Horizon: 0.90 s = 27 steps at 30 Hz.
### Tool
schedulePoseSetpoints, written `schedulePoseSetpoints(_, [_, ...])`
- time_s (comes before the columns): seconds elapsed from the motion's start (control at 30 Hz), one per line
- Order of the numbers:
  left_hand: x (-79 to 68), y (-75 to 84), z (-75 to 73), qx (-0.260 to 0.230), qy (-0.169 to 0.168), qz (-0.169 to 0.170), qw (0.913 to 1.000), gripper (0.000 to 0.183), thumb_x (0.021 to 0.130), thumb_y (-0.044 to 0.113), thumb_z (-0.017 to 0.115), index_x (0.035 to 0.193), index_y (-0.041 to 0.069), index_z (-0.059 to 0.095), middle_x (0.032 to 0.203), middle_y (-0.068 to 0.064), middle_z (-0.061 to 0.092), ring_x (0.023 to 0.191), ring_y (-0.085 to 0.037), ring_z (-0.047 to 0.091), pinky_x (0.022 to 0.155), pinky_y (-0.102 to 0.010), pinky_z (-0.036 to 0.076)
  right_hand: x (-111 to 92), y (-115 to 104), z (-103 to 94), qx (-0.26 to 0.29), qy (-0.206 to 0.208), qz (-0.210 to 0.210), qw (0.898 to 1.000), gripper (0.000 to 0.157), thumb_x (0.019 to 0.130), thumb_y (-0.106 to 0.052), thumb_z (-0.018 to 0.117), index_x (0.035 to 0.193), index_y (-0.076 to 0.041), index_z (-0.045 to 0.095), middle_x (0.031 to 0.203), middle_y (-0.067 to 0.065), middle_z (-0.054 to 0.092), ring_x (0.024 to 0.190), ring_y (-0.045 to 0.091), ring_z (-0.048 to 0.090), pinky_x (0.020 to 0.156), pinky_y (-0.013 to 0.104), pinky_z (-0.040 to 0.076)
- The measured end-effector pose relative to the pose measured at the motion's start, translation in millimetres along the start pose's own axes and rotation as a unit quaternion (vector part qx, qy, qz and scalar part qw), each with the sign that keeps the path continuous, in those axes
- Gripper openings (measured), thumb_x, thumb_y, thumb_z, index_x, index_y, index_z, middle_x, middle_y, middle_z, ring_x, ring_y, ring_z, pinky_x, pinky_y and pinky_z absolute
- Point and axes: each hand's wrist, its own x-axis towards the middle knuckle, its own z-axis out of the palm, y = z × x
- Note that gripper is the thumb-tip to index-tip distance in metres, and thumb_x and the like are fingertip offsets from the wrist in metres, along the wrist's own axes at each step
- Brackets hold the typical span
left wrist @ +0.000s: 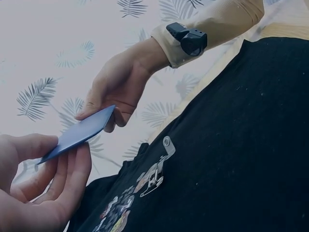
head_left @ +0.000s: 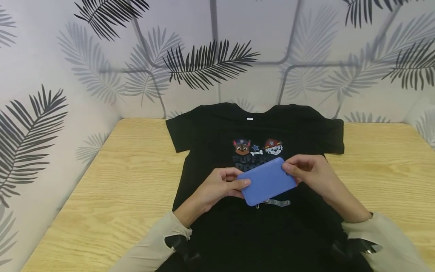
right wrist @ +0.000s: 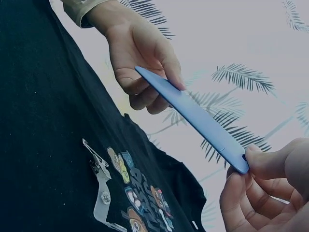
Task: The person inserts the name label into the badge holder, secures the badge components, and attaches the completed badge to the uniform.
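A flat, rounded blue card holder [head_left: 266, 183] is held slantwise above a black T-shirt [head_left: 258, 238]. My left hand [head_left: 217, 185] pinches its left end, thumb on the upper face and fingers underneath. At the opposite end my right hand [head_left: 314, 175] pinches it near a small dark slot, which shows in the right wrist view. Below the holder, a clear strap with a metal clip [left wrist: 157, 171] lies on the shirt; the holder covers part of it in the head view. The shirt's chest print of cartoon dogs [head_left: 256, 147] is partly covered too.
The shirt lies spread on a light wooden table [head_left: 142, 162], its collar toward the far edge. Behind and to the left stand pale walls [head_left: 217, 87] with a leaf pattern. Dark wrist devices [left wrist: 188, 38] are strapped over the beige sleeves.
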Motion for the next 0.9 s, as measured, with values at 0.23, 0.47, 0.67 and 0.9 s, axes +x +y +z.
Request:
schedulePoseSetpoints(0.23, [-3.5,0.8,-7.4,0.023,-0.012,0.006,0.9996,0.029,0.094,0.007,0.062,0.116,-0.011,0.060,0.108,-0.021,0.066,0.084,-0.023,0.067,0.080,-0.040,0.056,4,-2,6.6,0.020,-0.019,0.011,1.000,0.027,0.096,-0.018,0.061,0.106,0.007,0.067,0.090,0.015,0.064,0.071,0.016,0.060,0.061,0.028,0.054])
schedulePoseSetpoints(0.47, [-9.8,-1.5,-21.2,0.016,0.029,0.027,0.9991,0.030,0.094,0.008,0.063,0.116,-0.012,0.059,0.103,-0.018,0.067,0.083,-0.021,0.068,0.081,-0.041,0.056,4,3,8.8,0.090,-0.067,0.033,0.993,0.033,0.099,-0.020,0.055,0.106,0.012,0.062,0.080,0.013,0.063,0.066,0.017,0.063,0.064,0.028,0.057])
schedulePoseSetpoints(0.67, [-13.7,-3.3,-31.6,0.014,0.061,0.031,0.9975,0.031,0.094,0.010,0.063,0.115,-0.012,0.059,0.102,-0.018,0.068,0.083,-0.022,0.067,0.081,-0.040,0.056,0,12,12.6,0.046,-0.088,0.021,0.995,0.022,0.095,-0.011,0.061,0.104,0.009,0.066,0.081,0.014,0.065,0.065,0.018,0.063,0.063,0.029,0.057])
schedulePoseSetpoints(0.9, [-15.6,-4.3,-33.4,0.007,0.088,0.022,0.9959,0.030,0.093,0.007,0.063,0.115,-0.012,0.059,0.104,-0.019,0.067,0.084,-0.022,0.066,0.080,-0.040,0.056,-5,18,24.3,-0.085,-0.106,-0.060,0.989,0.008,0.088,-0.010,0.071,0.094,-0.006,0.072,0.084,0.001,0.069,0.066,0.009,0.059,0.058,0.026,0.052])
